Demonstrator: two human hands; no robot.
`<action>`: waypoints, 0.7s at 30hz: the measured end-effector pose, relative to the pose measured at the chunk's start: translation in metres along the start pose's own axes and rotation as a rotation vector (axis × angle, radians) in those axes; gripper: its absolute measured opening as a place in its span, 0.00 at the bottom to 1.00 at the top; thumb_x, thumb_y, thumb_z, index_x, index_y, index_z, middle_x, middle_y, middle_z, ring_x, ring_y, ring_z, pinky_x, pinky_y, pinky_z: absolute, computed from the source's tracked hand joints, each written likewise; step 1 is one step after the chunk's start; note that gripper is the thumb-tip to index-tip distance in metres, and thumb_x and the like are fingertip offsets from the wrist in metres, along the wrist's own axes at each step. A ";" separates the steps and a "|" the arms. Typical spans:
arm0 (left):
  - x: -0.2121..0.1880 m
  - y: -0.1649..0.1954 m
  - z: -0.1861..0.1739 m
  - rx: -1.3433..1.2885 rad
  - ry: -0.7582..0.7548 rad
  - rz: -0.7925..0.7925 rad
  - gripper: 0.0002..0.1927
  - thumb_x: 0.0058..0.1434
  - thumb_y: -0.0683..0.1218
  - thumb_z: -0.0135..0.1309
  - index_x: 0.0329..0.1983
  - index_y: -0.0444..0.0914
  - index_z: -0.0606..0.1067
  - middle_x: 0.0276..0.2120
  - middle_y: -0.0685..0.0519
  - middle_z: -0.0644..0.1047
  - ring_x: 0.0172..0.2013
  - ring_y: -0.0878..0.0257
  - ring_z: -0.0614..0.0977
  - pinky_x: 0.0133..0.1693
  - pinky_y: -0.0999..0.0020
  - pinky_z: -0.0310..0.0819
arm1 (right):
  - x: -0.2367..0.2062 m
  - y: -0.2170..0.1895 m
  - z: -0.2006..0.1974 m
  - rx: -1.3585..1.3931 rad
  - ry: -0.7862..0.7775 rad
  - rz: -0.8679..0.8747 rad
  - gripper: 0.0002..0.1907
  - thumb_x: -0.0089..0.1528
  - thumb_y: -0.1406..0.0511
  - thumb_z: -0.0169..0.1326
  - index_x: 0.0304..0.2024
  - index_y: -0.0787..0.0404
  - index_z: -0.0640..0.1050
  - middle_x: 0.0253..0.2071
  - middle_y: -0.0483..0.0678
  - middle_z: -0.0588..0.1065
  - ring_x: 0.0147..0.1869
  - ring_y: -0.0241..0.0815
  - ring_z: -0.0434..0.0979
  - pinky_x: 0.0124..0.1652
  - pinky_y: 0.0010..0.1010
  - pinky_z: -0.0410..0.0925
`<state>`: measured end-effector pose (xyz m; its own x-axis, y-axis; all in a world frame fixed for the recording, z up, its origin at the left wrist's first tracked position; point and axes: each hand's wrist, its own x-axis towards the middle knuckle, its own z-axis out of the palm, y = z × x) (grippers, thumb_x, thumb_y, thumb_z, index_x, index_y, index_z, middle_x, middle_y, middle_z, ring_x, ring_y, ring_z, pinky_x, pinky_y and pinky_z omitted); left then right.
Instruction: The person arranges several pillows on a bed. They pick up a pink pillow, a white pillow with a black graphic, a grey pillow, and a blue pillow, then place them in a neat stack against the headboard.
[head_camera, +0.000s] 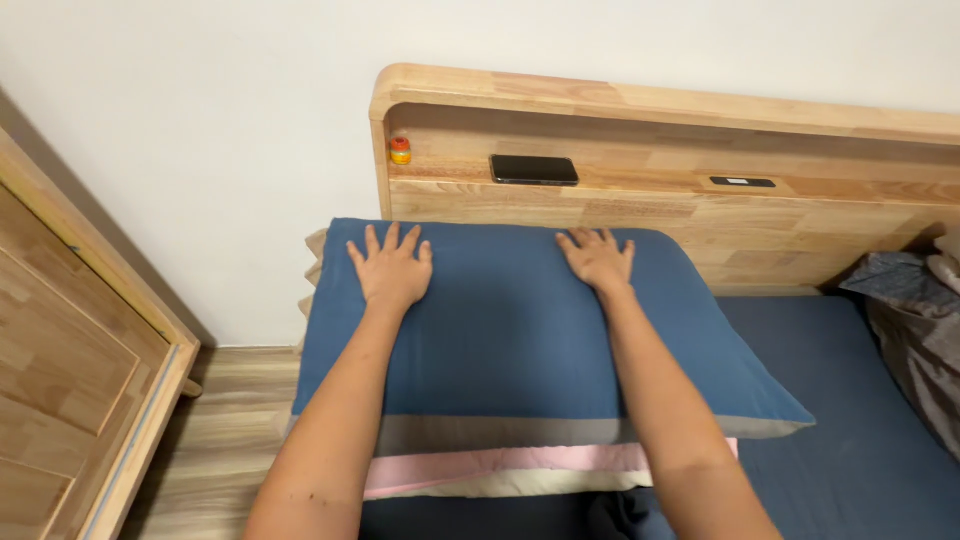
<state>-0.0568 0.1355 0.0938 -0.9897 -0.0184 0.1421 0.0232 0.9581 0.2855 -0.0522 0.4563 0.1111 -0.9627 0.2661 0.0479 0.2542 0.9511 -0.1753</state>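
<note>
While both palms press flat and spread, well apart, the left hand (392, 270) and right hand (600, 260) settle a blue pillow (510, 340) at the far end of the bed, against the wooden headboard (700, 215); smoothing it evenly likely demands light, level pressure.

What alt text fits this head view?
Both hands, left hand and right hand, press flat with spread fingers on a blue pillow at a wooden headboard. A dark phone lies on the headboard's shelf.
</note>
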 end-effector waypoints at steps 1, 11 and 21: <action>-0.001 -0.009 -0.005 -0.021 -0.010 -0.047 0.29 0.70 0.63 0.30 0.74 0.59 0.59 0.76 0.57 0.53 0.75 0.45 0.47 0.69 0.34 0.33 | 0.004 0.011 0.000 0.009 -0.012 0.026 0.36 0.66 0.37 0.32 0.72 0.38 0.64 0.77 0.35 0.56 0.83 0.46 0.44 0.72 0.67 0.34; -0.073 -0.064 -0.025 -0.348 0.076 -0.248 0.32 0.67 0.65 0.35 0.75 0.61 0.57 0.75 0.52 0.57 0.60 0.41 0.71 0.58 0.43 0.66 | -0.010 0.142 -0.005 0.216 0.068 0.290 0.44 0.61 0.33 0.32 0.76 0.38 0.54 0.80 0.37 0.48 0.83 0.47 0.44 0.70 0.65 0.46; -0.218 -0.118 -0.048 -0.347 0.046 -0.408 0.21 0.73 0.60 0.43 0.50 0.44 0.80 0.36 0.40 0.82 0.43 0.41 0.82 0.46 0.49 0.74 | -0.111 0.146 -0.016 0.190 0.200 0.385 0.40 0.64 0.41 0.42 0.76 0.47 0.60 0.76 0.52 0.57 0.77 0.61 0.55 0.65 0.75 0.48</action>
<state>0.1631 0.0126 0.0747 -0.9211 -0.3893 -0.0067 -0.3089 0.7200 0.6214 0.0934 0.5678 0.0959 -0.7602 0.6366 0.1296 0.5500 0.7369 -0.3930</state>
